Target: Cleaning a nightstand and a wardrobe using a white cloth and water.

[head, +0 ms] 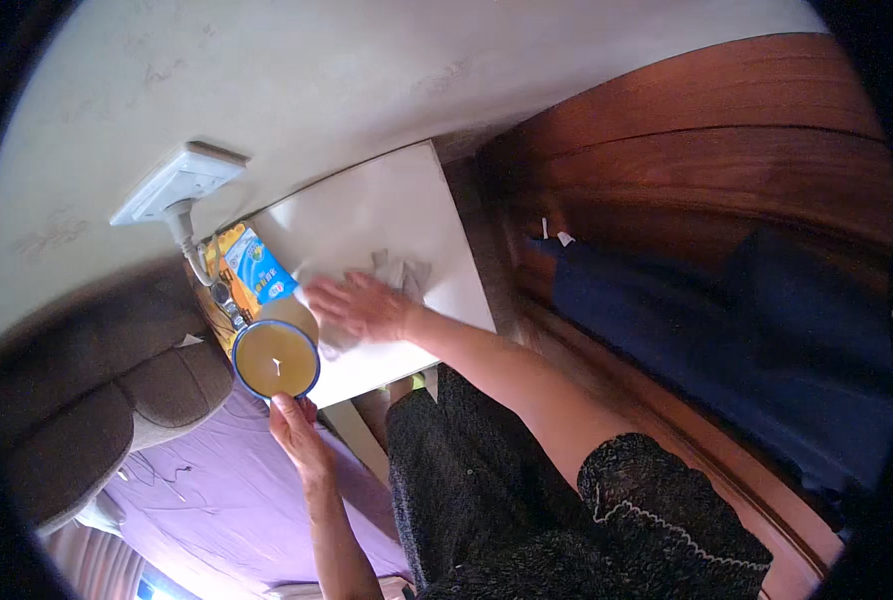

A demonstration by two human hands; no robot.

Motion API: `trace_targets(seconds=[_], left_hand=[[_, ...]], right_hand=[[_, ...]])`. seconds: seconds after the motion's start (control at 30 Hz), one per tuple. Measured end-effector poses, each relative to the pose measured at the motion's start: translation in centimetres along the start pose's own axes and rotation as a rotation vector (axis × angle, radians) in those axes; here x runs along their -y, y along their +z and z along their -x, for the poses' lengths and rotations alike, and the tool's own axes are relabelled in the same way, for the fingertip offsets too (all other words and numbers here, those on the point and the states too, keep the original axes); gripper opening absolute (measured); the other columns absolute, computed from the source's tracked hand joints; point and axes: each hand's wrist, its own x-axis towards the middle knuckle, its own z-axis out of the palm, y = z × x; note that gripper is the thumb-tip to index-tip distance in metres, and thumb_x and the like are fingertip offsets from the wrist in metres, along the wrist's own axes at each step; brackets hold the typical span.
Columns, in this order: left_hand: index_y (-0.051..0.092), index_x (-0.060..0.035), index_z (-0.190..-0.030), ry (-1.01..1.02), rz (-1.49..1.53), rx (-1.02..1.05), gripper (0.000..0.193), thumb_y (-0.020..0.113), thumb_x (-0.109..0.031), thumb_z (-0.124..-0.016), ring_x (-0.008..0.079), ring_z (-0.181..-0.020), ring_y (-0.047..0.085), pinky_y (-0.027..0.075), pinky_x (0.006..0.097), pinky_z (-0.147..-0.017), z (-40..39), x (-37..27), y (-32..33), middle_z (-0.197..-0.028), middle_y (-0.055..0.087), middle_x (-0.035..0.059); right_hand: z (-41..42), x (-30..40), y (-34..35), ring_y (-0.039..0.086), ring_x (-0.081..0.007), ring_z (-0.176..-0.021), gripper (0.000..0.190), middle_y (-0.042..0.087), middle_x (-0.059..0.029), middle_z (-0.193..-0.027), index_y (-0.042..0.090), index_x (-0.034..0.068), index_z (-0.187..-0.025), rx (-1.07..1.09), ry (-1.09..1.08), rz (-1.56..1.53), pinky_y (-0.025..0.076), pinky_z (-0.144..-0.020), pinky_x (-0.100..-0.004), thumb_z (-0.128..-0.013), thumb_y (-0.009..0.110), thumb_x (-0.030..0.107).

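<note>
My left hand point(296, 435) grips a round mug point(244, 391) with a dark blue rim by its near side. Inside the mug is a tan-yellow surface with a small bright reflection; whether it is liquid I cannot tell. The mug hangs over the left end of a white bedside table top point(386, 191). Blurred, my right hand point(360, 306) lies flat over a crumpled pale cloth point(407, 276) on that table top. Just left of its fingertips are a blue-and-white packet point(261, 266) and an orange-yellow package point(230, 241). A metal-band wristwatch point(225, 300) rests on the orange one.
A white plug point(182, 221) in a wall socket point(184, 180) trails its cable down beside the packets. Left lies a bed with a purple sheet point(199, 487) and a brown padded headboard point(101, 382). Dark blue fabric point(686, 315) hangs against reddish wooden furniture point(701, 112) at right.
</note>
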Motion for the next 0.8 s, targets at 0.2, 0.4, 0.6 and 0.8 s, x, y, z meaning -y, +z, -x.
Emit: trace_targets(seconds=[0.2, 0.4, 0.6, 0.8], left_hand=[[0.041, -0.0099, -0.074, -0.041, 0.048, -0.026, 0.043, 0.038, -0.046, -0.098, 0.0057, -0.052, 0.025, 0.021, 0.0241, -0.048, 1.5, 1.8, -1.2, -0.061, 0.028, -0.0054], [0.042, -0.0086, -0.075, -0.08, 0.065, 0.03, 0.043, 0.037, -0.045, -0.099, 0.0054, -0.053, 0.025, 0.021, 0.0238, -0.048, 1.7, 2.4, -0.6, -0.061, 0.029, -0.0052], [0.044, -0.0078, -0.077, -0.085, 0.005, 0.031, 0.043, 0.037, -0.043, -0.099, 0.0038, -0.054, 0.026, 0.021, 0.0221, -0.049, 1.1, 2.1, -0.4, -0.062, 0.032, -0.006], [0.044, -0.0083, -0.076, -0.064, 0.042, 0.117, 0.045, 0.035, -0.045, -0.099, 0.0041, -0.054, 0.026, 0.021, 0.0225, -0.049, 0.3, 3.0, -1.7, -0.062, 0.032, -0.0063]], right_hand=[[-3.3, -7.2, -2.9, 0.031, -0.0276, -0.133, 0.058, 0.032, -0.0098, -0.145, 0.046, 0.009, -0.128, -0.131, 0.387, 0.151, 0.036, -0.091, -0.049, -0.074, 0.063, 0.02], [-0.2, -8.2, -4.2, 0.032, -0.0307, -0.131, 0.079, 0.028, -0.0101, -0.146, 0.039, 0.011, -0.133, -0.11, 0.718, 0.164, 0.037, -0.088, -0.0528, -0.063, 0.074, 0.019], [0.8, -10.5, -4.8, 0.038, -0.0306, -0.124, 0.077, 0.031, -0.009, -0.143, 0.04, 0.011, -0.132, -0.11, 0.999, 0.276, 0.042, -0.085, -0.0509, -0.063, 0.075, 0.018], [2.5, -10.9, -6.9, 0.043, -0.0311, -0.117, 0.068, 0.038, -0.0043, -0.14, 0.048, 0.013, -0.124, 0.022, 1.015, 0.155, 0.046, -0.083, -0.0495, -0.062, 0.075, 0.015]])
